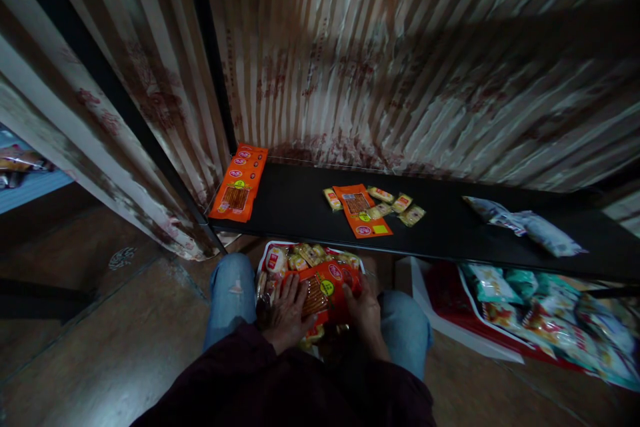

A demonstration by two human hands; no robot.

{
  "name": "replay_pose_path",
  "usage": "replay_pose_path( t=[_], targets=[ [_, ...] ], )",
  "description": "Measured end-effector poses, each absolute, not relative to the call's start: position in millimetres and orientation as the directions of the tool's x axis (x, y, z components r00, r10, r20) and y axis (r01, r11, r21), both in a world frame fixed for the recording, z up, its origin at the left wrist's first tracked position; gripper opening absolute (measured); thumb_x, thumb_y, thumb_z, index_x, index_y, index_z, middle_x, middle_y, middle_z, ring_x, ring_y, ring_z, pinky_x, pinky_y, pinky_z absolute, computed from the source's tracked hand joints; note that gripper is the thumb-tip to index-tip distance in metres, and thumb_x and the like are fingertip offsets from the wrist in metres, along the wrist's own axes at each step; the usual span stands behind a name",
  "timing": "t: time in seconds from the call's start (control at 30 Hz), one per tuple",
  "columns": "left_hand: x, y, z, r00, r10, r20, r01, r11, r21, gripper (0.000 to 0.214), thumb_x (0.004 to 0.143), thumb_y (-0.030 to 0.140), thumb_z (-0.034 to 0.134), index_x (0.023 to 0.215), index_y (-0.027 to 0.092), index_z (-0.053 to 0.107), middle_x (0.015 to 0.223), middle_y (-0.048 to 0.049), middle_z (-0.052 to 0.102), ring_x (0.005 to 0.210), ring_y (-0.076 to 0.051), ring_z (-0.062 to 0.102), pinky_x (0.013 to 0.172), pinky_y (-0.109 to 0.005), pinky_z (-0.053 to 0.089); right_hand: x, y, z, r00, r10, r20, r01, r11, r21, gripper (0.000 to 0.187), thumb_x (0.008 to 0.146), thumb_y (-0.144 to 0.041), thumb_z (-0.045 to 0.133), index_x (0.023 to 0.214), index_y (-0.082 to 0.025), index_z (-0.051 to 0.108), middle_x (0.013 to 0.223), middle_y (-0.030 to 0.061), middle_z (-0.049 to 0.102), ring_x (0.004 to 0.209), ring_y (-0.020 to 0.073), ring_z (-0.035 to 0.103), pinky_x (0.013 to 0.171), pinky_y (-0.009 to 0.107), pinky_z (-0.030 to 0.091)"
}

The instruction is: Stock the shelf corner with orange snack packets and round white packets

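Between our knees (pixel 235 290), an orange packet (pixel 320 290) lies slanted over a white-rimmed tray (pixel 261 261), under both our hands. Our left hand (pixel 287 313) rests flat on the packet's left part, its fingers a little apart and pointing toward the shelf (pixel 290 190), its thumb stretched across the lower edge. Our right hand (pixel 364 313) has the packet's right side clamped between thumb and fingers: the thumb presses on the printed front, and the fingers lie along the edge. We cannot follow those fingertips, as the packet and the hand itself hide them.

We see small yellow packs (pixel 307 255) beyond the packet's top edge, but what lies beneath it is covered. The near end of the tray sinks into shadow by our dark sleeves (pixel 240 360), and the print on the packet is too small for us to read. On the shelf, overlapping orange packets (pixel 239 187) lie at the left end, and a single orange sachet (pixel 363 210) lies among small wrapped pieces (pixel 401 203). To our right, a red crate (pixel 450 297) of bagged goods runs partly under the shelf, so its far part is hidden.
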State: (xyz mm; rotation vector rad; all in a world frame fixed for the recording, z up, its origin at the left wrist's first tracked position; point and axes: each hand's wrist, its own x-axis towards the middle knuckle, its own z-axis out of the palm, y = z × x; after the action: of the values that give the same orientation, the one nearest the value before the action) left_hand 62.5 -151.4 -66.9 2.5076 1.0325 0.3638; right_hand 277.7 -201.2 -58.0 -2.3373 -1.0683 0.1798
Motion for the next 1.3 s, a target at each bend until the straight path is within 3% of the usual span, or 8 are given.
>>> replay_pose_path(
  t=[0.07, 0.17, 0.37, 0.57, 0.73, 0.97, 1.13, 1.3],
  targets=[
    [66.2, -155.9, -67.7, 0.646, 0.759, 0.083, 0.649, -0.603, 0.463, 0.074, 0.085, 0.058, 0.046, 0.145, 0.018, 0.031, 0.151, -0.0164, 0.033, 0.139, -0.034, 0.028, 0.111, -0.057, 0.021, 286.9, -198.3, -59.8, 0.718, 0.694, 0.055, 0.572, -0.542, -0.616, 0.059, 0.081, -0.049, 0.042, 0.128, -0.014, 0.053, 0.112, 0.015, 0.067, 0.1, 0.0265, 0.064, 0.082, 0.038, 0.05],
    [70.7, -159.7, -70.4, 0.598, 0.798, 0.08, 0.684, -0.559, 0.468, 0.074, 0.084, 0.057, 0.048, 0.145, 0.017, 0.034, 0.15, -0.0166, 0.033, 0.137, -0.036, 0.031, 0.111, -0.057, 0.022, 289.9, -195.9, -64.8, 0.687, 0.727, -0.016, 0.569, -0.551, -0.61, 0.05, 0.077, -0.048, 0.046, 0.113, -0.017, 0.063, 0.101, 0.0128, 0.071, 0.093, 0.0268, 0.065, 0.082, 0.039, 0.05],
    [71.0, -161.7, -78.3, 0.574, 0.81, 0.121, 0.681, -0.554, 0.479, 0.078, 0.084, 0.058, 0.047, 0.144, 0.01, 0.034, 0.148, -0.0181, 0.037, 0.137, -0.035, 0.033, 0.112, -0.054, 0.023, 272.8, -198.9, -83.7, 0.562, 0.801, 0.205, 0.773, -0.421, -0.475, 0.032, 0.075, -0.038, 0.05, 0.092, -0.018, 0.067, 0.112, 0.0125, 0.066, 0.122, 0.0299, 0.047, 0.105, 0.053, 0.031],
    [70.0, -162.5, -73.9, 0.572, 0.812, 0.112, 0.683, -0.548, 0.483, 0.074, 0.086, 0.058, 0.043, 0.142, 0.009, 0.037, 0.146, -0.018, 0.039, 0.137, -0.033, 0.033, 0.111, -0.053, 0.025, 272.4, -191.7, -86.7, 0.494, 0.838, 0.234, 0.8, -0.332, -0.5, 0.047, 0.078, -0.042, 0.047, 0.111, -0.01, 0.06, 0.112, 0.0169, 0.064, 0.113, 0.03, 0.052, 0.101, 0.049, 0.037],
    [67.3, -163.5, -67.8, 0.569, 0.813, 0.123, 0.664, -0.542, 0.515, 0.062, 0.09, 0.048, 0.04, 0.141, 0.013, 0.039, 0.145, -0.0144, 0.044, 0.136, -0.03, 0.036, 0.111, -0.05, 0.029, 268.3, -186.1, -72.3, 0.535, 0.84, 0.088, 0.755, -0.429, -0.497, 0.055, 0.074, -0.037, 0.054, 0.121, -0.008, 0.056, 0.112, 0.019, 0.063, 0.11, 0.0313, 0.055, 0.097, 0.046, 0.041],
    [59.8, -159.9, -74.6, 0.523, 0.85, 0.063, 0.682, -0.462, 0.566, 0.05, 0.092, 0.028, 0.031, 0.137, 0.012, 0.044, 0.145, -0.0134, 0.043, 0.136, -0.027, 0.036, 0.11, -0.049, 0.031, 281.5, -186.4, -45.5, 0.668, 0.724, -0.173, 0.411, -0.553, -0.725, 0.04, 0.071, -0.036, 0.054, 0.104, -0.017, 0.068, 0.092, 0.0105, 0.071, 0.085, 0.0271, 0.066, 0.079, 0.042, 0.051],
    [59.9, -153.4, -71.6, 0.513, 0.857, 0.05, 0.674, -0.438, 0.594, 0.052, 0.086, 0.025, 0.039, 0.136, 0.01, 0.044, 0.14, -0.0139, 0.049, 0.134, -0.027, 0.038, 0.113, -0.049, 0.027, 282.7, -189.9, -24.8, 0.559, 0.743, -0.368, -0.012, -0.436, -0.9, 0.043, 0.064, -0.047, 0.063, 0.094, -0.016, 0.068, 0.079, 0.0056, 0.071, 0.065, 0.0218, 0.066, 0.059, 0.034, 0.053],
    [60.2, -143.4, -49.2, 0.481, 0.875, 0.053, 0.657, -0.4, 0.639, 0.058, 0.077, 0.021, 0.048, 0.134, 0.012, 0.045, 0.135, -0.0139, 0.052, 0.129, -0.028, 0.043, 0.112, -0.049, 0.028, 277.6, -181.2, -8.4, 0.528, 0.762, -0.376, -0.176, -0.335, -0.926, 0.041, 0.056, -0.048, 0.075, 0.084, -0.019, 0.068, 0.073, 0.0025, 0.071, 0.066, 0.0206, 0.067, 0.062, 0.032, 0.053]
  ],
)
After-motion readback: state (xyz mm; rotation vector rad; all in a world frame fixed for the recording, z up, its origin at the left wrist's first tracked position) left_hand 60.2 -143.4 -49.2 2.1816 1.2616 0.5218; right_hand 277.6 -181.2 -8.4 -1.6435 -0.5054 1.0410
